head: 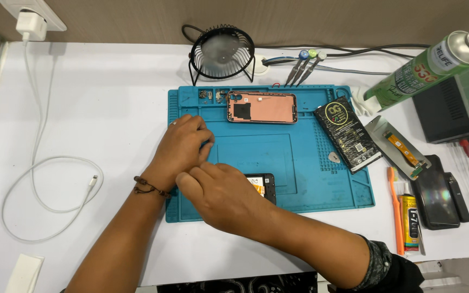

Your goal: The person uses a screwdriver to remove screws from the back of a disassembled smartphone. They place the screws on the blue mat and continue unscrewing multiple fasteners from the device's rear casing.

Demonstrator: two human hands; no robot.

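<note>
We see left hand (183,147) curled, grip unclear, at mat's (299,179) 9 o'clock | right hand (223,196) fingers bent over black phone (262,185), hold hidden.

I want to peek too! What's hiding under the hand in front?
Under the right hand a dark phone part pokes out, lying on the blue mat. Only its right end shows; the hand covers the rest, so whether the fingers hold it is hidden.

Black phone body (261,185) — flat on the blue mat's (299,163) near edge, mostly hidden under the right hand (221,198), only one open corner showing, with an orange-and-white label inside.
</note>
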